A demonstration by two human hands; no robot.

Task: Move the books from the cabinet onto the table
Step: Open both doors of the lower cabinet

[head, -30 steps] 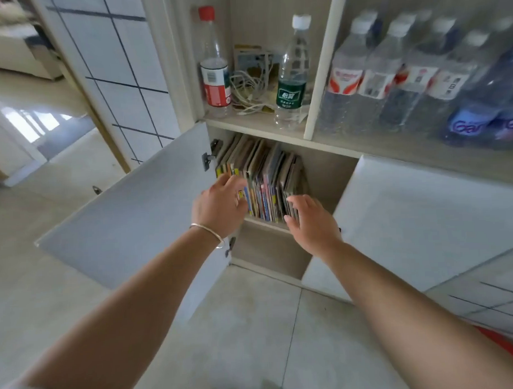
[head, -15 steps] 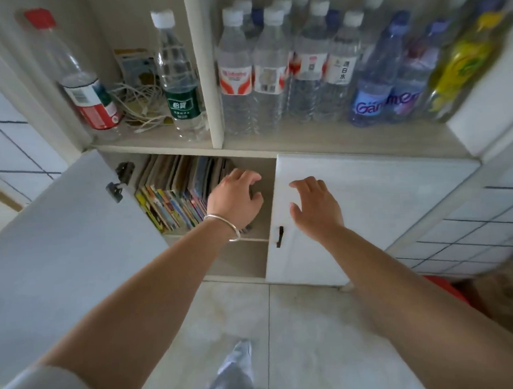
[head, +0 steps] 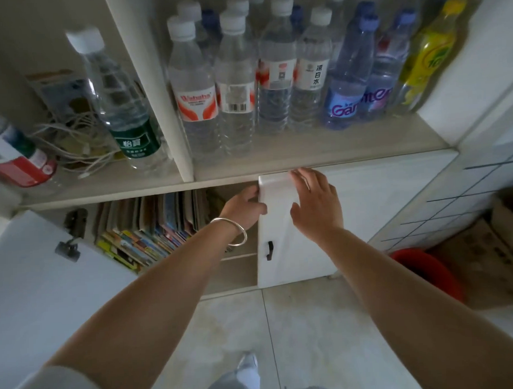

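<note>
Left hand (head: 244, 208) curls its fingers round the right door's (head: 352, 220) edge; right hand (head: 315, 205) lies flat on it, fingers straight; books (head: 151, 224) wait shelved left; swing it wide, smoothly.

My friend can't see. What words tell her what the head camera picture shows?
Two bare hands reach for the right cabinet door: the left hand grips its near edge, the right hand lies flat on its front. Left of them, colourful books stand in the open compartment, and water bottles fill the shelf above.
</note>
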